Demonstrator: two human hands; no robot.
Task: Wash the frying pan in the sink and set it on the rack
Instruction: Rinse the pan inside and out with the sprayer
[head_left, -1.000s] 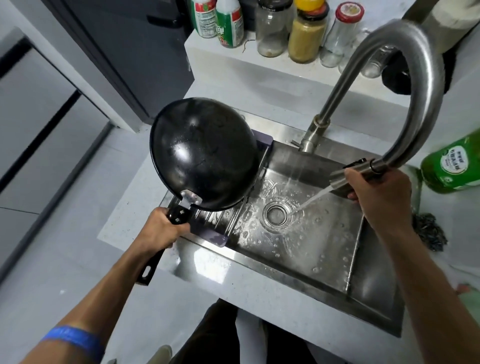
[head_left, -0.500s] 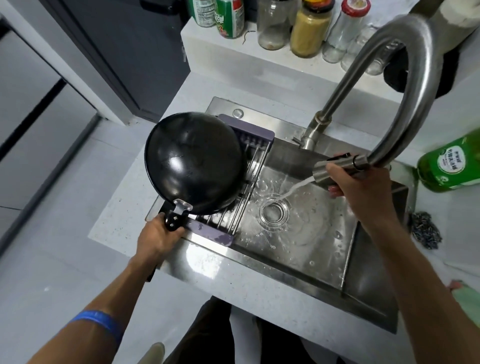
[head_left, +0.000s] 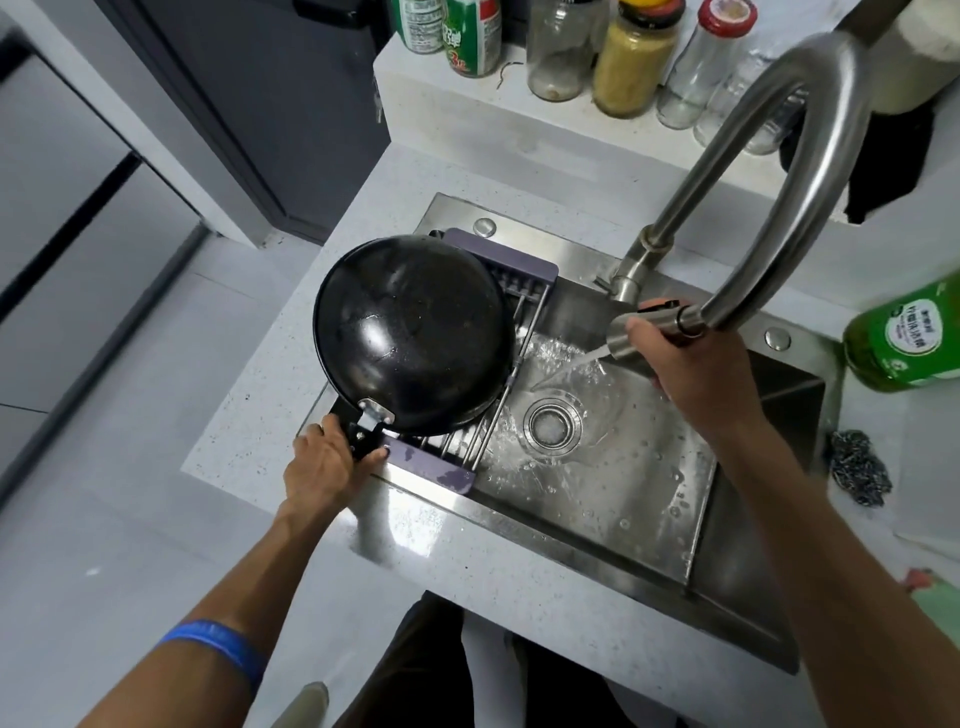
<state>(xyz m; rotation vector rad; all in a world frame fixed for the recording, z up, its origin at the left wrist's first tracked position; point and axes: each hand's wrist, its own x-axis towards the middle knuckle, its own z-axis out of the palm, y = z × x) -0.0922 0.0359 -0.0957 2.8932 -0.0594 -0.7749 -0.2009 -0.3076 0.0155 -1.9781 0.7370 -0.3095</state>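
Since the earlier frames the pan (head_left: 413, 332) has come down from a raised tilt to lie bottom-up on the rack (head_left: 457, 467) at the left end of the sink (head_left: 597, 519); whether its rim fully rests on the wires I cannot tell. My left hand (head_left: 324, 462) has followed it down and grips the black handle (head_left: 363, 436) at the near left corner of the rack, fingers curled round it. Dark underside of pan faces up, wet sheen, rivet plate visible where the handle joins. Rack: purple end bars, metal rods, spanning the sink front to back; the pan covers most of it. My right hand (head_left: 691, 364) is clenched round the spray head (head_left: 631, 335) of the faucet (head_left: 800, 171), thumb on top. Water (head_left: 582, 364) runs at a slant from the head into the basin and pools around the drain (head_left: 551, 423), right of the rack and apart from the pan. Droplets over the basin floor. Blue band (head_left: 218, 649) on left forearm. On the counter to the right: green bottle (head_left: 904, 338), steel wool (head_left: 857, 467). Jars (head_left: 628, 57) stand on the ledge behind the sink.
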